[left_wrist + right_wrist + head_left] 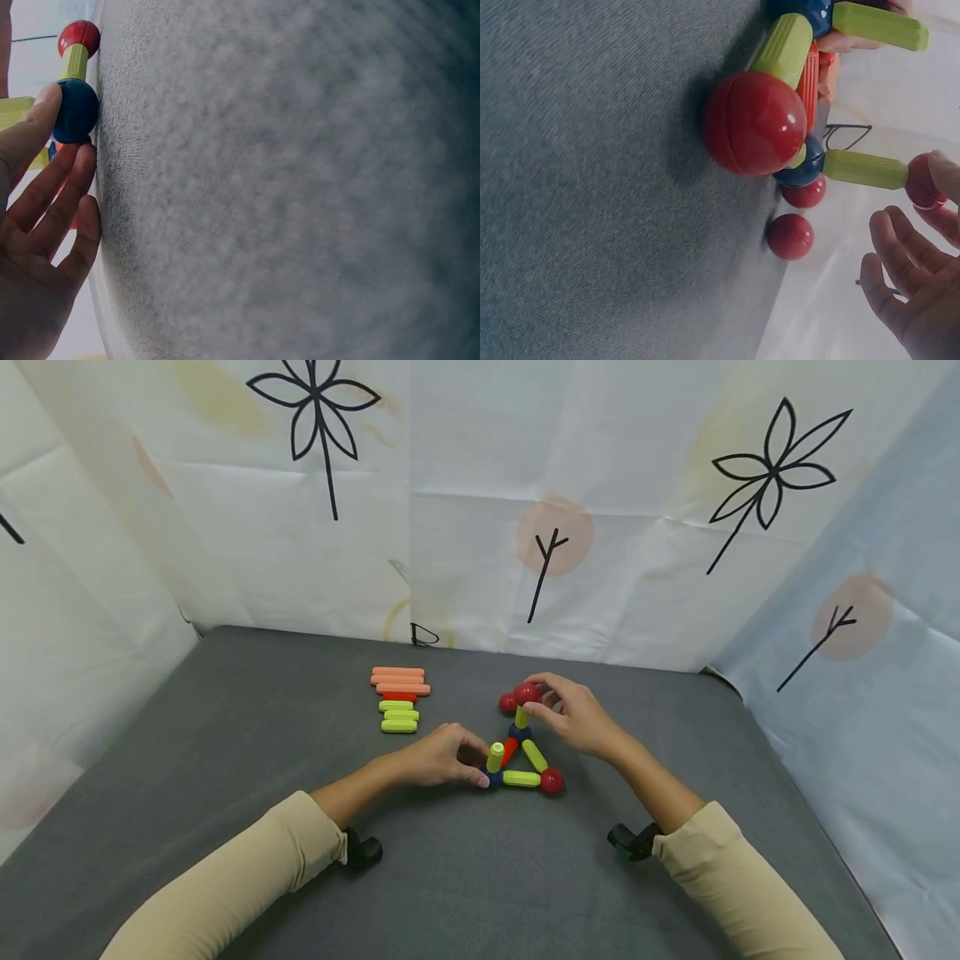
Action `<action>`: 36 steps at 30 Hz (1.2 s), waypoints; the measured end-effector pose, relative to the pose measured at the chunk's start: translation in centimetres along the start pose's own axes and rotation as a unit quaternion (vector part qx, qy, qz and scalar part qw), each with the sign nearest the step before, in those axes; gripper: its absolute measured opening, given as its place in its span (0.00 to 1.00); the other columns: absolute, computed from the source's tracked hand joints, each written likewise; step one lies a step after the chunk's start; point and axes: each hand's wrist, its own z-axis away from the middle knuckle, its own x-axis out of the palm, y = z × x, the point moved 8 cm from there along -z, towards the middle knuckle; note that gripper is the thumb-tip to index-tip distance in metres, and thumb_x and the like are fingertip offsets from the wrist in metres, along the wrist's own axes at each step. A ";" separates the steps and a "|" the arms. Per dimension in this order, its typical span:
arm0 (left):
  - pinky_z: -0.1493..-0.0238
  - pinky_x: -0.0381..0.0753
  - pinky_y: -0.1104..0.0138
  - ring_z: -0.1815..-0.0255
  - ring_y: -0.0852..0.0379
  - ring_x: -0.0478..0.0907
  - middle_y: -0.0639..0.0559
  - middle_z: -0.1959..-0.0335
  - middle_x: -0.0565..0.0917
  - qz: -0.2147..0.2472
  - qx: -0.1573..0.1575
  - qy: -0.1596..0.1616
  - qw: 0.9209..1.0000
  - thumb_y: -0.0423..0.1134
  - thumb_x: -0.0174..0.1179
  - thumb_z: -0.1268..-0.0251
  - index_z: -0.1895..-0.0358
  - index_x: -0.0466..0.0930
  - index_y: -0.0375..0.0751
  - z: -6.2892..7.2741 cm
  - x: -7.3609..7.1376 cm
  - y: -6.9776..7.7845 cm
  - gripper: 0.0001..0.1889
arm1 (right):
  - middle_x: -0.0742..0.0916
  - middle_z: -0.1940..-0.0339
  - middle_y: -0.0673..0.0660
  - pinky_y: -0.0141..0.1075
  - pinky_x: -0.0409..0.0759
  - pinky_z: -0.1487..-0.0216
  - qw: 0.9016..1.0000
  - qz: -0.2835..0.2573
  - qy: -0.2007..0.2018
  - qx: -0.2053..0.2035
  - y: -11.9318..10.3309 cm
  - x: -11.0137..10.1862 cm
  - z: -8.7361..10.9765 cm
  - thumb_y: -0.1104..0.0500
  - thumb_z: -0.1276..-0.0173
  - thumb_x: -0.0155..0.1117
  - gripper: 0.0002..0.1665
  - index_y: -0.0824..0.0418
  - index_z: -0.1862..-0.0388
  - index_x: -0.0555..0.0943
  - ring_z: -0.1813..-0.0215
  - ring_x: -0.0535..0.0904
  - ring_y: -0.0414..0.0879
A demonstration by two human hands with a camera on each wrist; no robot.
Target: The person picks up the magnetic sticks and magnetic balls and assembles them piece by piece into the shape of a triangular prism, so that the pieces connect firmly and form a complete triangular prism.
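A triangle of toy building sticks and balls lies on the grey table. Its sides are a red stick and two yellow-green sticks, with a red ball at the right corner. My left hand pinches the blue ball at the left corner, from which a yellow-green stick stands upright. At the far corner, another upright yellow-green stick rises from a second blue ball. My right hand holds the red ball at its top between thumb and fingers.
Left of the triangle, orange sticks, a short red stick and yellow-green sticks lie in a column. Loose red balls sit behind the far corner. White printed cloth hangs around the table.
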 end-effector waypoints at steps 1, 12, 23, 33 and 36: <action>0.51 0.80 0.68 0.59 0.62 0.80 0.57 0.58 0.86 -0.001 -0.001 0.001 1.000 0.39 0.71 0.40 0.50 0.86 0.41 0.0 0.0 0.0 0.15 | 0.83 0.46 0.61 0.47 0.82 0.54 1.000 -0.001 -0.001 0.003 0.1 0.0 0.0 0.56 0.26 0.63 0.24 0.63 0.36 0.74 0.51 0.81 0.54; 0.51 0.80 0.67 0.59 0.61 0.80 0.57 0.58 0.86 0.005 -0.005 0.000 1.000 0.39 0.72 0.40 0.50 0.86 0.41 0.1 -0.1 0.0 0.15 | 0.83 0.46 0.60 0.44 0.81 0.57 1.000 -0.014 0.003 0.014 0.6 -0.3 -0.2 0.54 0.26 0.63 0.24 0.61 0.35 0.74 0.53 0.81 0.53; 0.51 0.80 0.68 0.59 0.61 0.80 0.57 0.58 0.86 -0.001 -0.003 0.003 1.000 0.38 0.72 0.41 0.50 0.86 0.41 0.0 -0.1 0.0 0.15 | 0.79 0.40 0.69 0.54 0.79 0.50 0.998 0.007 0.012 0.064 5.0 -0.3 -1.0 0.60 0.22 0.55 0.25 0.68 0.31 0.70 0.47 0.79 0.60; 0.51 0.80 0.67 0.59 0.61 0.80 0.57 0.59 0.86 0.005 -0.008 -0.002 1.000 0.39 0.72 0.40 0.50 0.86 0.42 0.0 -0.1 0.0 0.15 | 0.80 0.41 0.71 0.52 0.78 0.49 0.992 0.044 -0.069 0.096 7.8 1.8 -2.3 0.58 0.25 0.60 0.30 0.70 0.30 0.69 0.48 0.79 0.60; 0.51 0.80 0.67 0.59 0.61 0.80 0.57 0.59 0.86 0.008 -0.011 -0.003 1.000 0.39 0.72 0.40 0.50 0.86 0.42 0.0 0.0 -0.1 0.15 | 0.82 0.43 0.70 0.50 0.78 0.51 0.992 0.048 -0.061 0.100 8.3 2.0 -2.6 0.57 0.26 0.61 0.28 0.70 0.33 0.71 0.51 0.79 0.58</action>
